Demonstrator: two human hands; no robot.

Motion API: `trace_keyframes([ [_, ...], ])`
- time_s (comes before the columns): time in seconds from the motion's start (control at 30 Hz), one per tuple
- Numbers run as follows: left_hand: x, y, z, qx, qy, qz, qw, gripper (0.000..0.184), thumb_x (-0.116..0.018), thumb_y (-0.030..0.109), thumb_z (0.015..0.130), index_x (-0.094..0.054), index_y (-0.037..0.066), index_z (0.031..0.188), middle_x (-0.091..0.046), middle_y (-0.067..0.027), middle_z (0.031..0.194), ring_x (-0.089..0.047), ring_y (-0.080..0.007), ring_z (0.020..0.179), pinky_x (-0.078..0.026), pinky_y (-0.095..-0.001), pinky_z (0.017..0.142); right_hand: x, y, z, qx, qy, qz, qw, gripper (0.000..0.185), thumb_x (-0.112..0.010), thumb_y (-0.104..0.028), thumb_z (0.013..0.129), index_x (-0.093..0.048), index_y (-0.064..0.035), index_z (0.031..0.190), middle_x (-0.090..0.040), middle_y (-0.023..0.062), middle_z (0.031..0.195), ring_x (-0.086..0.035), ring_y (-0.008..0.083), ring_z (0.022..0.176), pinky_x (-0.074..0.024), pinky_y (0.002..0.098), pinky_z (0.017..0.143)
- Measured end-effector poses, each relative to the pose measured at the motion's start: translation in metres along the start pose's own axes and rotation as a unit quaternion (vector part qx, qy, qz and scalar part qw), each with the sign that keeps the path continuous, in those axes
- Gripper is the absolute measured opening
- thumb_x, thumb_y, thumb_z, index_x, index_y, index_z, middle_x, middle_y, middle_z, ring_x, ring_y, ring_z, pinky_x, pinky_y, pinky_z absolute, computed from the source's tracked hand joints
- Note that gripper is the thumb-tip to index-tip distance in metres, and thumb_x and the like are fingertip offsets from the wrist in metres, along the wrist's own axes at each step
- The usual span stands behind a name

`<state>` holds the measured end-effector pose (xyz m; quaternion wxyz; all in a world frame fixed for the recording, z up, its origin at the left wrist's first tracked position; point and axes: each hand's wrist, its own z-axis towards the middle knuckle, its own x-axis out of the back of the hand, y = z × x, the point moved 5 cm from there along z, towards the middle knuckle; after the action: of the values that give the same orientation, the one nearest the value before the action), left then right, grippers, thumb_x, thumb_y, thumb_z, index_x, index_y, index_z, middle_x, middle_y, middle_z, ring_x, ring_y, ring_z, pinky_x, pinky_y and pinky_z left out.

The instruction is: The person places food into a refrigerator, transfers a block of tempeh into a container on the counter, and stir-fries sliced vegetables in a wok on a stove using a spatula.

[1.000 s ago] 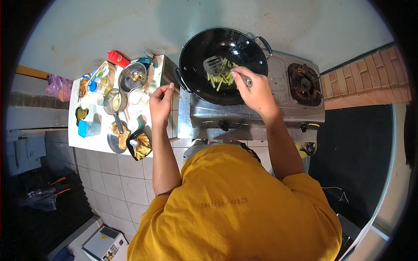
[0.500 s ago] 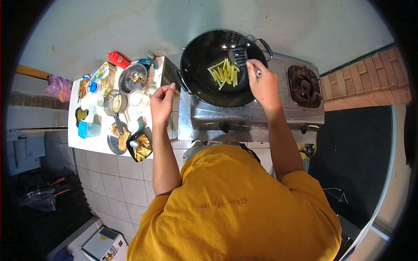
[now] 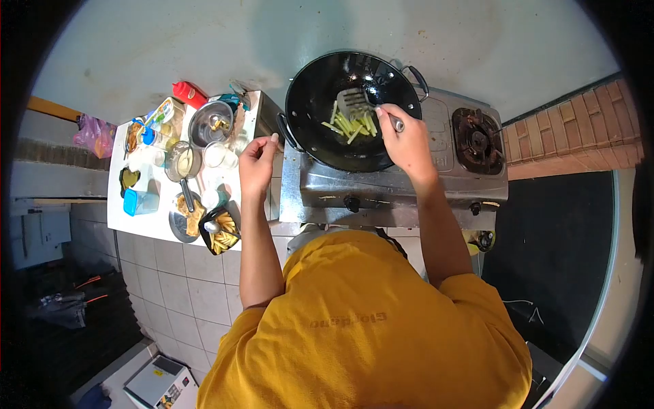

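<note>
A black wok [image 3: 320, 146] with two loop handles sits on the left side of the steel gas stove. Green vegetable strips [image 3: 351, 127] lie together in its middle. My right hand [image 3: 407, 146] is closed on the handle of a slotted spatula [image 3: 352, 102], whose blade is over the strips at their upper edge. My left hand [image 3: 257, 163] hangs in the air left of the wok, near its left handle, fingers curled and thumb up; whether anything is between the fingers is too small to tell.
To the left, a white table [image 3: 122, 228] bears a steel bowl [image 3: 201, 126], a strainer [image 3: 184, 160], a red bottle [image 3: 189, 94], a blue-lidded container [image 3: 139, 202] and a black tray of fries [image 3: 223, 240]. A second burner [image 3: 479, 141] is at the right.
The spatula has moved left and down from the wok's right side to the strips, with my right hand following. The strips lie differently. My left hand has barely moved.
</note>
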<state>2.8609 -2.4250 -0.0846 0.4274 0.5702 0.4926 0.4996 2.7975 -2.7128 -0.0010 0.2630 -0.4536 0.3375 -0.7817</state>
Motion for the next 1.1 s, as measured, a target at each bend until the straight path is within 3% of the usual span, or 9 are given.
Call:
trace_keyframes([
  [0.1, 0.000, -0.002, 0.001, -0.008, 0.001, -0.002, 1.000, 0.025, -0.067, 0.025, 0.091, -0.067, 0.000, 0.094, -0.059, 0.0043, 0.076, -0.047, -0.0038, 0.068, -0.038, -0.0199, 0.062, -0.017, 0.005, -0.001, 0.049, 0.021, 0.029, 0.998, 0.018, -0.061, -0.019, 0.091, -0.066, -0.0021, 0.094, -0.065, 0.0208, 0.076, -0.065, 0.0386, 0.074, -0.0512, 0.0377, 0.063],
  [0.27, 0.004, 0.003, -0.003, -0.004, 0.010, -0.005, 1.000, 0.026, -0.067, 0.026, 0.091, -0.068, 0.000, 0.093, -0.059, 0.0043, 0.075, -0.047, -0.0037, 0.068, -0.038, -0.0199, 0.062, 0.003, 0.003, -0.007, 0.020, 0.008, -0.021, 1.000, 0.018, -0.062, -0.020, 0.091, -0.066, -0.0033, 0.094, -0.066, 0.0206, 0.077, -0.065, 0.0390, 0.073, -0.0514, 0.0383, 0.061],
  [0.37, 0.006, 0.001, -0.004, -0.004, 0.016, -0.012, 1.000, 0.025, -0.067, 0.025, 0.091, -0.068, 0.000, 0.093, -0.058, 0.0048, 0.075, -0.047, -0.0034, 0.067, -0.037, -0.0199, 0.061, 0.022, 0.011, -0.005, 0.034, 0.093, -0.039, 0.994, 0.017, -0.061, -0.021, 0.091, -0.066, -0.0050, 0.095, -0.064, 0.0207, 0.075, -0.066, 0.0375, 0.071, -0.0499, 0.0358, 0.058],
  [0.5, 0.004, -0.001, -0.006, 0.004, -0.003, -0.016, 1.000, 0.025, -0.067, 0.025, 0.091, -0.068, 0.000, 0.093, -0.057, 0.0052, 0.074, -0.045, -0.0031, 0.067, -0.036, -0.0198, 0.060, 0.018, 0.017, -0.003, -0.017, 0.057, -0.048, 0.997, 0.016, -0.060, -0.019, 0.092, -0.065, -0.0047, 0.095, -0.064, 0.0214, 0.076, -0.066, 0.0372, 0.074, -0.0497, 0.0363, 0.059],
  [0.6, 0.002, 0.000, -0.003, -0.012, 0.009, -0.003, 1.000, 0.025, -0.067, 0.025, 0.091, -0.068, 0.000, 0.092, -0.056, 0.0058, 0.073, -0.044, -0.0028, 0.065, -0.035, -0.0197, 0.059, 0.001, 0.012, -0.004, 0.047, 0.048, -0.020, 0.998, 0.015, -0.060, -0.018, 0.092, -0.065, -0.0038, 0.095, -0.063, 0.0216, 0.076, -0.065, 0.0377, 0.074, -0.0496, 0.0365, 0.059],
  [0.8, 0.004, 0.000, -0.006, -0.005, 0.007, -0.008, 1.000, 0.025, -0.067, 0.025, 0.091, -0.067, 0.000, 0.092, -0.057, 0.0054, 0.074, -0.045, -0.0027, 0.066, -0.036, -0.0195, 0.059, 0.009, -0.007, -0.014, 0.010, -0.010, 0.006, 1.000, 0.016, -0.060, -0.016, 0.092, -0.065, -0.0007, 0.094, -0.064, 0.0212, 0.075, -0.065, 0.0377, 0.072, -0.0499, 0.0364, 0.060],
  [1.0, 0.003, -0.002, -0.008, -0.007, 0.006, -0.007, 1.000, 0.026, -0.068, 0.025, 0.090, -0.067, 0.000, 0.093, -0.058, 0.0043, 0.075, -0.047, -0.0036, 0.068, -0.038, -0.0199, 0.062, 0.005, 0.003, -0.015, 0.022, 0.042, -0.018, 0.999, 0.016, -0.060, -0.015, 0.091, -0.065, -0.0004, 0.094, -0.065, 0.0209, 0.077, -0.066, 0.0371, 0.074, -0.0507, 0.0364, 0.062],
  [1.1, 0.003, 0.000, -0.010, 0.004, 0.009, -0.004, 1.000, 0.025, -0.068, 0.025, 0.090, -0.067, 0.000, 0.093, -0.059, 0.0043, 0.076, -0.048, -0.0038, 0.069, -0.038, -0.0198, 0.063, 0.002, -0.004, -0.017, 0.049, 0.042, 0.036, 0.997, 0.016, -0.060, -0.015, 0.091, -0.065, -0.0008, 0.095, -0.066, 0.0205, 0.079, -0.067, 0.0371, 0.075, -0.0514, 0.0368, 0.064],
])
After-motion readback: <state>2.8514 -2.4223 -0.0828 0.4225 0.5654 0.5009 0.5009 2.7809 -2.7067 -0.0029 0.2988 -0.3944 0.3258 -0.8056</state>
